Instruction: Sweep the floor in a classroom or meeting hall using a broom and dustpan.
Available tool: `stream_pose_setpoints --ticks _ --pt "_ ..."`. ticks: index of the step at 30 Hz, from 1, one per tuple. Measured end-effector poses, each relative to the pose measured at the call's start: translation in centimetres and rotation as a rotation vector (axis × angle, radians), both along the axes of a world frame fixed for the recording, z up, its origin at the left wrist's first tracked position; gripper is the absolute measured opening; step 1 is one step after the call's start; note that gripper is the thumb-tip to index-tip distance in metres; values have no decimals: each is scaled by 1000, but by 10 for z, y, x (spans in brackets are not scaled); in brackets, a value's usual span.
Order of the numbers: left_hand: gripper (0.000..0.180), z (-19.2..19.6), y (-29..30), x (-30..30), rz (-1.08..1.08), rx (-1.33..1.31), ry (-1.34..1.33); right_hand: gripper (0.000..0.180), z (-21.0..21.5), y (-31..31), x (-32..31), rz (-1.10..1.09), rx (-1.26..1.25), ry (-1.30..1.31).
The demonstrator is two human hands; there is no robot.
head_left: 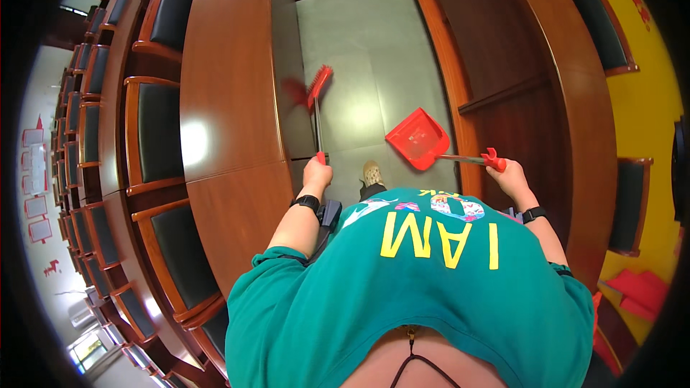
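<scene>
My left hand [316, 172] is closed round the red grip of a broom [318, 93]. Its grey handle runs forward to a red bristle head beside the wooden desk panel on the left; whether the bristles touch the floor I cannot tell. In my right hand [512, 177] is the red grip end of a long-handled dustpan [418, 138]. The red pan is turned toward the left, its inside facing up, with the grey handle reaching right to my fist. Broom head and pan are apart, with floor between them.
A grey tiled floor [345, 21] forms an aisle between a long wooden desk [226, 65] on the left and another wooden desk [575, 50] on the right. Rows of black-backed wooden chairs [159, 133] stand at the left. My shoe [371, 174] shows on the floor.
</scene>
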State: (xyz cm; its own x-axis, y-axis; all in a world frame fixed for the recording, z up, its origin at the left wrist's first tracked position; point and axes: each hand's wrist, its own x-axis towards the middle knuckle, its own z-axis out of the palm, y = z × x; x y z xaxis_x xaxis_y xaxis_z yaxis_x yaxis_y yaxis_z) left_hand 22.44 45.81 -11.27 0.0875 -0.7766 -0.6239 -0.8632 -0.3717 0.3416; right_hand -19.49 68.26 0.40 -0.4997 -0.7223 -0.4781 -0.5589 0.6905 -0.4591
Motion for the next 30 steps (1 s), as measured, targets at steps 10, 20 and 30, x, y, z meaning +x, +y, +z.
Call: stream_pose_setpoints --ticks 10,20,30 --pt "38 -10 -57 -1 -54 -15 47 27 22 -136 -21 122 -52 30" --pt "42 21 -44 -23 112 -39 136 28 -11 -301 -73 400 -91 33" --pt "33 48 -83 -92 611 182 423 32 -7 -425 -133 575 -55 6"
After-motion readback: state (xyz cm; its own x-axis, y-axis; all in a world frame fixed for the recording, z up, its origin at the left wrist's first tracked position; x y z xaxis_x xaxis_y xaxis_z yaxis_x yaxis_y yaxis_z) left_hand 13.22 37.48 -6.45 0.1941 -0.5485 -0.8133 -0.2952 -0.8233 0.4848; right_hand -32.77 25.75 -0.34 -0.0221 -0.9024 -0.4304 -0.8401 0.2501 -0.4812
